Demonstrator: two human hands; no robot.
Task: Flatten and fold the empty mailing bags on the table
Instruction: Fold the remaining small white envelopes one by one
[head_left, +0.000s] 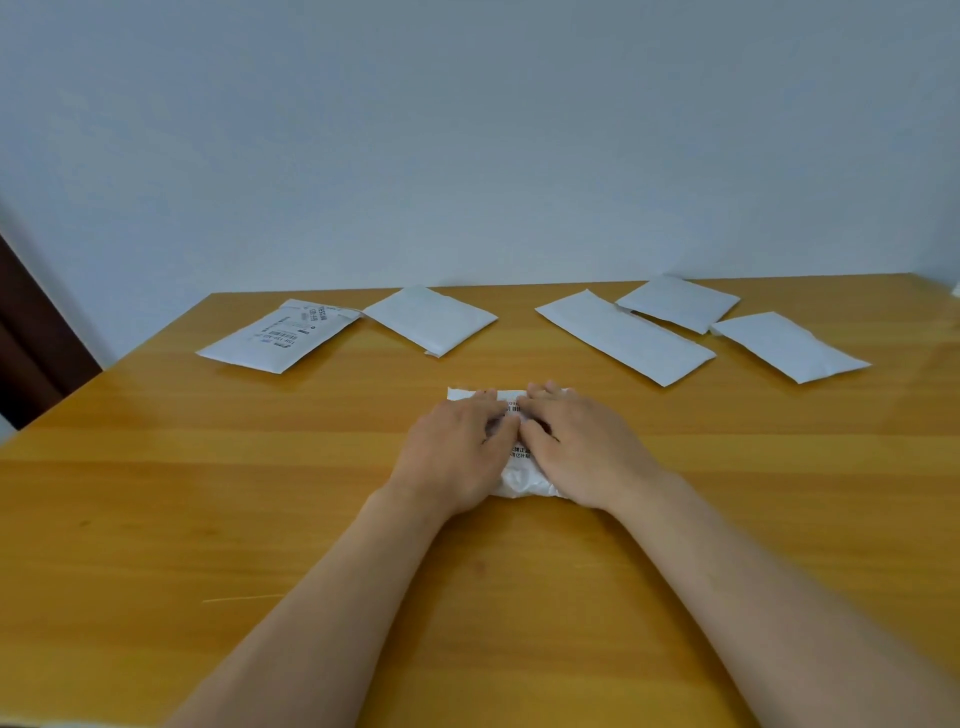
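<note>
A small white mailing bag (521, 475) with a printed label lies folded in the middle of the wooden table (208, 493). My left hand (457, 449) and my right hand (582, 447) lie side by side flat on top of it, palms down, fingers pointing away and pressing it onto the table. The hands hide most of the bag; only its far edge, a strip of label between the hands and its crumpled near end show.
Several other white bags lie along the far side: a labelled bag (280, 335) and a plain bag (430, 318) at the left, a long bag (626, 335) and two smaller bags (678, 302) (787, 345) at the right. A wall stands behind the table.
</note>
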